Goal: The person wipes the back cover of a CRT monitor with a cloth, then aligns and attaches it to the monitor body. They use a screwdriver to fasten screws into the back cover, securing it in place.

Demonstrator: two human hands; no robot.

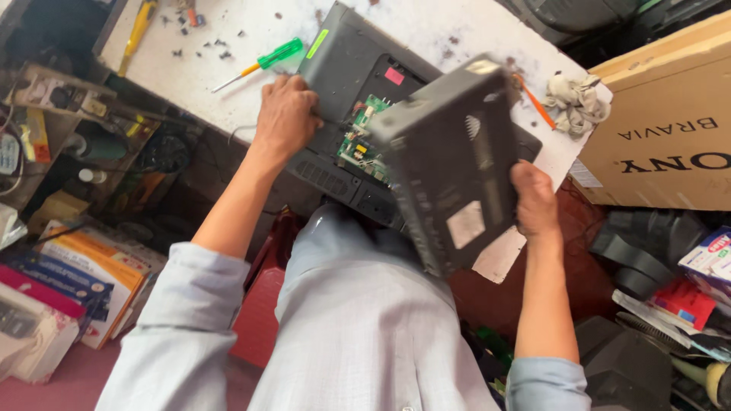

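1. The right hand point(533, 202) has its fingers closed on the edge of a dark grey back cover point(449, 164), holding it tilted and lifted above the bench point(228, 99); the picture of the cover is blurred
2. The left hand point(285, 114) is curled with its fingers folded against the grey housing point(343, 61) that lies flat on the bench; whether they grip anything I cannot tell
3. Between the fingers of both hands sits a green circuit board point(359, 144) inside the open housing, just under the near corner of the lifted cover
4. Beyond the left fingers lies a green-handled screwdriver point(263, 62), near but apart, with small dark screws point(217, 47) scattered further off
5. Beyond the right fingers, a crumpled rag point(575, 99) lies at the bench corner beside a large cardboard box point(670, 129)
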